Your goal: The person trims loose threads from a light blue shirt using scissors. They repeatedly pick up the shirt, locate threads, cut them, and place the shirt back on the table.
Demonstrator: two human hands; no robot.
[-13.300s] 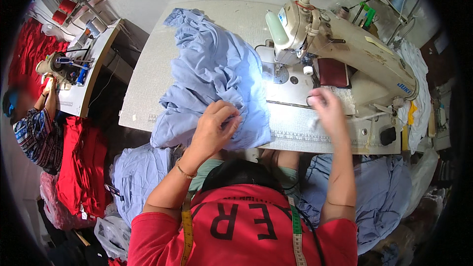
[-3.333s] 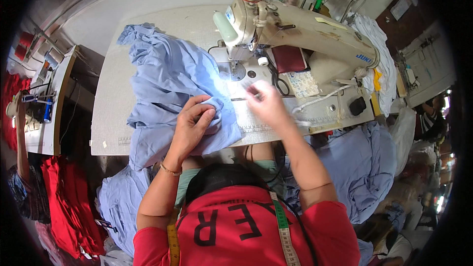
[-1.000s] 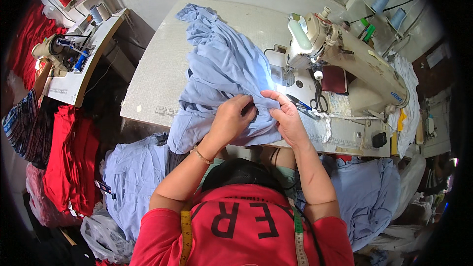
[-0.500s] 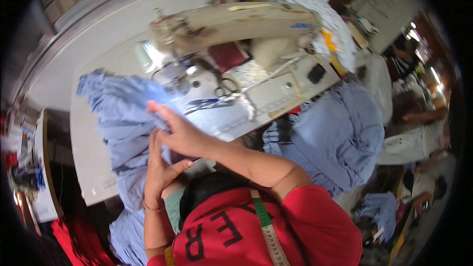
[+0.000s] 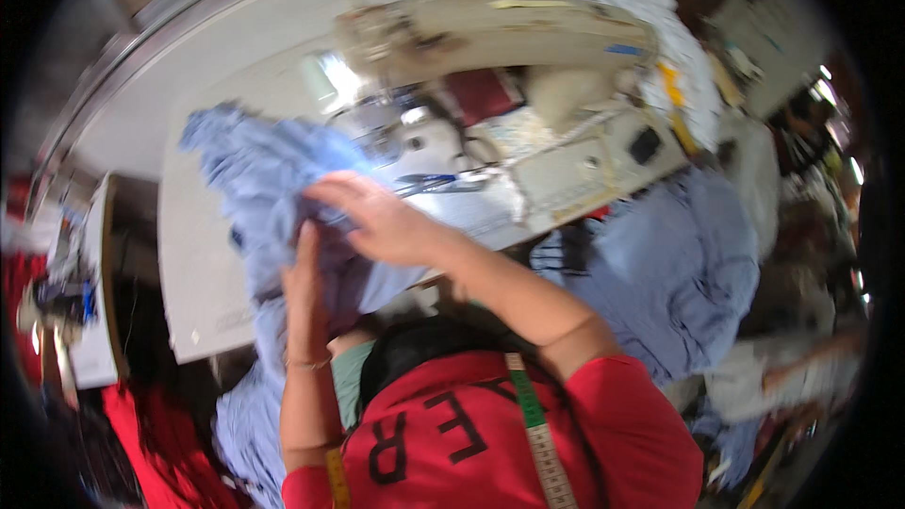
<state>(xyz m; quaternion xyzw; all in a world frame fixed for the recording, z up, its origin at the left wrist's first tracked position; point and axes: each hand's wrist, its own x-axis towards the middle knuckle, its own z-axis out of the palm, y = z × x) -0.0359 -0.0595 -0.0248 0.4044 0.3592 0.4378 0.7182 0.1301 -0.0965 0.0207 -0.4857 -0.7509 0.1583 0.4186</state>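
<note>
A bunched light-blue cloth [image 5: 255, 155] lies over the left part of the sewing table [image 5: 203, 297] and hangs down past its front edge. Folds of it pass between my left hand [image 5: 306, 278] and my body, and that hand's fingers point upward, closed on the cloth; its thumb is hidden. My right hand [image 5: 382, 221] reaches across from the right, fingers stretched out and resting on the cloth beside the left one. Both hands are a little blurred. A beige sewing machine [image 5: 490, 33] stands beyond them, its lamp lit near the needle area.
Scissors [image 5: 438, 181] lie on the table right of my hands, below a dark red cloth piece [image 5: 481, 96]. A large light-blue cloth pile [image 5: 660, 273] sits at the right. Red fabric [image 5: 156, 452] hangs lower left, near another white table [image 5: 90, 320]. Other people appear at the far right.
My hands, close together and off the folds before, are now on the cloth. Part of the cloth has been drawn toward me between them. The whole view has shifted slightly.
</note>
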